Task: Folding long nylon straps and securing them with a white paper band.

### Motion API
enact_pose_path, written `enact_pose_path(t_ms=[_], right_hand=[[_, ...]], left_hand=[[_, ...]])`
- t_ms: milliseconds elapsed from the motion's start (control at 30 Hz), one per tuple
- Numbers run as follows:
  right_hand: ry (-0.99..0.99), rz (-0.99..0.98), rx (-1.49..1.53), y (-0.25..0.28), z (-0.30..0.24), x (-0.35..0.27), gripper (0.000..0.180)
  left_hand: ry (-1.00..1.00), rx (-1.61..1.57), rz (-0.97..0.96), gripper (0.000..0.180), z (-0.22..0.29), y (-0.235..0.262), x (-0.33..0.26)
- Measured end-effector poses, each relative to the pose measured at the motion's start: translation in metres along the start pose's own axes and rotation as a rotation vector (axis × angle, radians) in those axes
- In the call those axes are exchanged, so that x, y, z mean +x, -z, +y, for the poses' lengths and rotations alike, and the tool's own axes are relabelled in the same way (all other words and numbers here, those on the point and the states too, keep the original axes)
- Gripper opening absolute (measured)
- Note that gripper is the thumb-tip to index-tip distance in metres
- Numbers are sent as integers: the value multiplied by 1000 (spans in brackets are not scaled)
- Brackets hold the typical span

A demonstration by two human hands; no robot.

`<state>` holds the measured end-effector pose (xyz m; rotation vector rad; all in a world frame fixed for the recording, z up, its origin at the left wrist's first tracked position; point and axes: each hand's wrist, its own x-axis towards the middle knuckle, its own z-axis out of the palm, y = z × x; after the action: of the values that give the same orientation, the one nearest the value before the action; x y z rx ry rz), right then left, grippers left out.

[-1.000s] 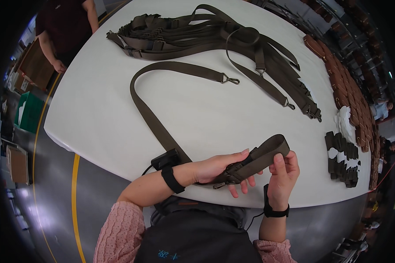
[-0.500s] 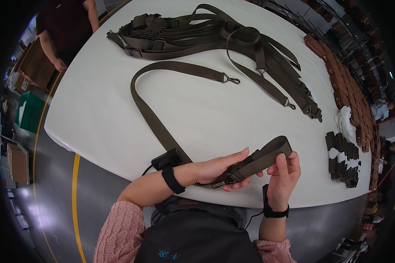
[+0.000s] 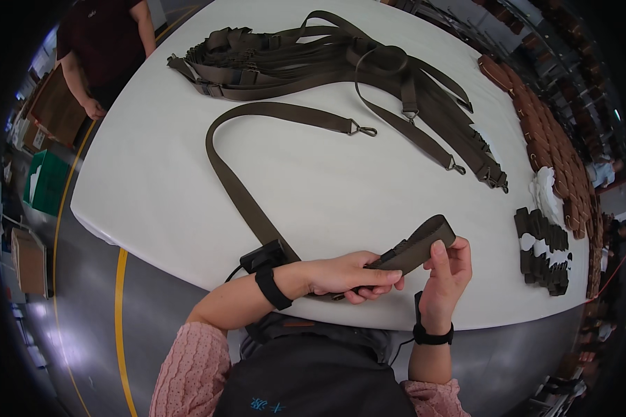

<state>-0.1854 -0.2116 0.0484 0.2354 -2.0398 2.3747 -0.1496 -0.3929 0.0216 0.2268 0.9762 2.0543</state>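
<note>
A dark olive webbing strap [image 3: 239, 186] curves over the white table, its far end carrying a metal snap hook [image 3: 363, 130]. The near end is folded into a loop between my hands. With thumb on top and fingers beneath, my left hand [image 3: 348, 276] grips the strap where the layers meet, covering the buckle area. My right hand [image 3: 446, 278] pinches the loop's rounded end between thumb and fingers. A dark slider edge shows on the loop just past my left thumb.
A pile of similar straps [image 3: 285, 62] with hooks lies at the back of the white table [image 3: 153, 160]. Bundled dark straps [image 3: 541, 250] and rows of brown leather pieces [image 3: 535, 125] line the right side. Another person [image 3: 104, 48] stands at the far left, beyond a green bin [image 3: 45, 182].
My left thumb has come down onto the folded strap, and the metal buckle is now hidden under that hand. The right hand keeps its pinch, shifted slightly left.
</note>
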Motion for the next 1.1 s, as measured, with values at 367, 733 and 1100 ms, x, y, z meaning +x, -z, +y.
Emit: enact_pose_path(t_ms=[367,733,1100], right_hand=[[-87,-84,-114,10,-16,0,26],[-216,-417,411,-19,11,-32,50],[-268,-981,-443,12,-51,-53,31]], left_hand=[[42,37,3,39,-6,-4,3],[-423,-54,90,50,45,-56,-8],[-873,-127,630,39,71,-34,-75]])
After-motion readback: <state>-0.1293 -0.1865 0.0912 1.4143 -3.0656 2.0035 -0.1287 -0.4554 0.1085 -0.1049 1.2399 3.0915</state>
